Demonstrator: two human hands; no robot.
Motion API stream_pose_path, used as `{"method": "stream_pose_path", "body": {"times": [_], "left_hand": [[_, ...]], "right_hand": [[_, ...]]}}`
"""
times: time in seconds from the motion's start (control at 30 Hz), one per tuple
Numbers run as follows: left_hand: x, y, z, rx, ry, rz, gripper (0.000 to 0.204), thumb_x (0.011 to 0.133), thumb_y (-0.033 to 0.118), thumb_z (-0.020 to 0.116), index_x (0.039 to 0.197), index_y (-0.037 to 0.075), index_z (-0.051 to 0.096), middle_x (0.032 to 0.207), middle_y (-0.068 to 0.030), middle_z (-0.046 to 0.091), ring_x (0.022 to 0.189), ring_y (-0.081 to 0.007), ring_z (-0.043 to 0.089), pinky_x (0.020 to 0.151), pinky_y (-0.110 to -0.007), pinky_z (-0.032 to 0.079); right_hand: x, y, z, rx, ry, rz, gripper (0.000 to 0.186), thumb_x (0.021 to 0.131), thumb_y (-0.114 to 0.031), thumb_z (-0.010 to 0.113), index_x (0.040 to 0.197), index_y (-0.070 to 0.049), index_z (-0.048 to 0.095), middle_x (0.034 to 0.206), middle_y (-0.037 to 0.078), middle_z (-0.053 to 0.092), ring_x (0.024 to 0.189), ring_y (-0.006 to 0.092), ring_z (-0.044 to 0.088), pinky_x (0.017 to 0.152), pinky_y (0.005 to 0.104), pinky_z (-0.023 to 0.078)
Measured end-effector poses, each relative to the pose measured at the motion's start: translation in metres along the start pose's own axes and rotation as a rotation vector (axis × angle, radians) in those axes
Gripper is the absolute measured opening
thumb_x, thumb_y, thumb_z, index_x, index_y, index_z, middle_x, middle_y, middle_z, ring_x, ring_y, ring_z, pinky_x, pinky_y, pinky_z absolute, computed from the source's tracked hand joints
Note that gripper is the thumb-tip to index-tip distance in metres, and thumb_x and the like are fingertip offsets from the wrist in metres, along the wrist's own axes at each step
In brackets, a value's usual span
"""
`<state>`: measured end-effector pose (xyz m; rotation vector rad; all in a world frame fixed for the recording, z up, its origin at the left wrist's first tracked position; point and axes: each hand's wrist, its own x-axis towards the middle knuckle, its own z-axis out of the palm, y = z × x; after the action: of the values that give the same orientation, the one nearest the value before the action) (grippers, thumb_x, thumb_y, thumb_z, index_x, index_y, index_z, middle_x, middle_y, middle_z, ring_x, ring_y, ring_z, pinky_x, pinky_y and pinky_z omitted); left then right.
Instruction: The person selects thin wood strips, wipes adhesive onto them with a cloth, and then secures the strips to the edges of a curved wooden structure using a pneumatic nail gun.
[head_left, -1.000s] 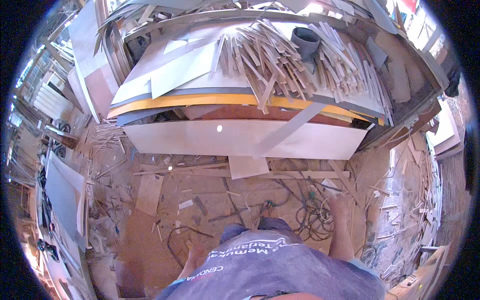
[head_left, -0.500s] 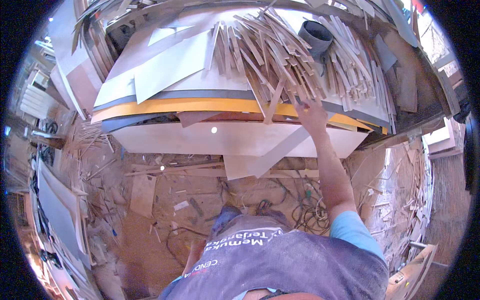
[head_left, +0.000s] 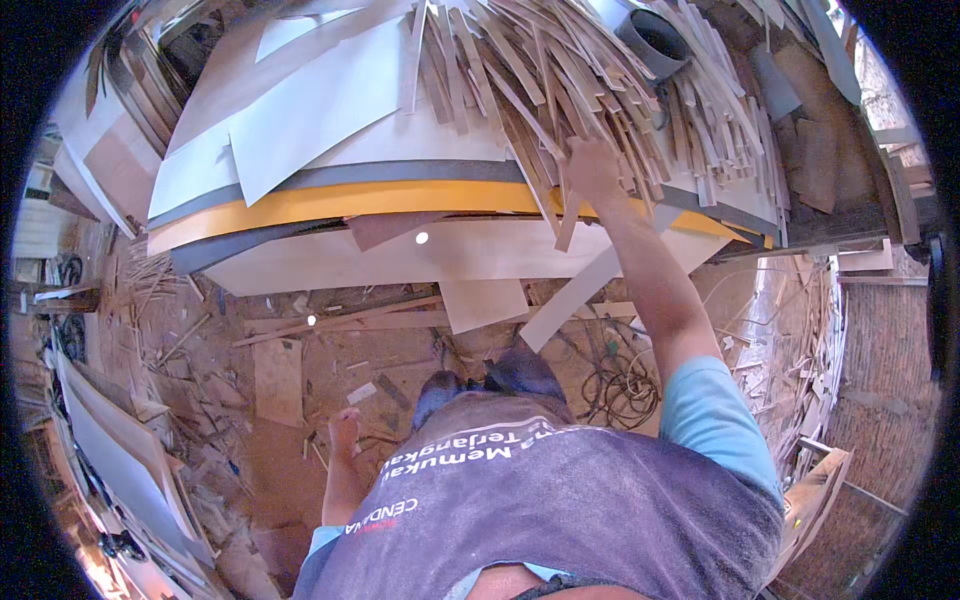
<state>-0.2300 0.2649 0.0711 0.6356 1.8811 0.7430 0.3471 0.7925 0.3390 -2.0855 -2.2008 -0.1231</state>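
Note:
A loose heap of thin wooden strips [head_left: 525, 70] covers the far middle of a stack of boards. My right hand [head_left: 592, 170] reaches over the near edge of this heap, its fingers curled round a wooden strip [head_left: 568, 222] whose end juts past the stack's front edge. The fingertips are partly lost among the strips. Low at my left side hangs my left hand [head_left: 343, 428], loosely closed, with nothing visible in it. It stays apart from the stack.
White sheets [head_left: 315, 110] lie left of the strips. A dark cylindrical container [head_left: 655, 45] stands among them at the right. The stack has an orange edge [head_left: 340, 203]. Coiled cables [head_left: 625, 390] and wood scraps litter the floor; a pale strip [head_left: 570, 300] slants down from the stack.
My right hand has moved farther over the heap and slightly left, onto the strips. My left hand has come into view at the lower left. The whole view has shifted a little.

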Motion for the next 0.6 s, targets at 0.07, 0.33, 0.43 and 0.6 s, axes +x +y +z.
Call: {"method": "stream_pose_path", "body": {"times": [0.07,0.33,0.43,0.6], "left_hand": [[-0.003,-0.009,-0.015,-0.055,0.052,0.107,0.018,0.094,0.021,0.066,0.088,0.010,0.078,0.083,-0.0048,0.076,0.079,-0.0200,0.070,0.074,-0.037,0.056],[-0.030,-0.015,0.061,0.167,-0.110,0.261,0.011,0.085,0.022,0.071,0.089,0.013,0.077,0.086,-0.0063,0.075,0.079,-0.0216,0.071,0.071,-0.037,0.056],[-0.034,-0.016,0.079,0.115,-0.302,0.248,0.011,0.081,0.020,0.075,0.089,0.012,0.077,0.087,-0.0065,0.075,0.079,-0.0237,0.071,0.069,-0.037,0.056],[-0.045,-0.014,0.095,0.786,-0.187,0.451,0.014,0.075,0.021,0.077,0.086,0.013,0.074,0.083,-0.0064,0.073,0.078,-0.0244,0.071,0.064,-0.038,0.056]], "right_hand": [[0.015,-0.028,0.017,-0.061,-0.062,-0.074,0.027,0.089,-0.032,0.064,0.099,-0.009,0.075,0.096,0.017,0.076,0.091,0.0370,0.073,0.098,0.0556,0.049],[0.030,-0.021,0.046,-0.106,-0.151,-0.121,0.020,0.084,-0.025,0.062,0.086,-0.012,0.077,0.083,0.013,0.076,0.101,0.0331,0.068,0.091,0.0568,0.037],[0.036,-0.033,0.027,-0.123,-0.204,-0.142,0.021,0.084,-0.024,0.062,0.091,-0.013,0.079,0.089,0.010,0.077,0.108,0.0312,0.063,0.089,0.0543,0.037],[0.045,-0.024,0.039,-0.152,-0.194,-0.191,0.027,0.090,-0.031,0.061,0.101,-0.013,0.079,0.095,0.007,0.077,0.117,0.0314,0.060,0.094,0.0586,0.036]]}}
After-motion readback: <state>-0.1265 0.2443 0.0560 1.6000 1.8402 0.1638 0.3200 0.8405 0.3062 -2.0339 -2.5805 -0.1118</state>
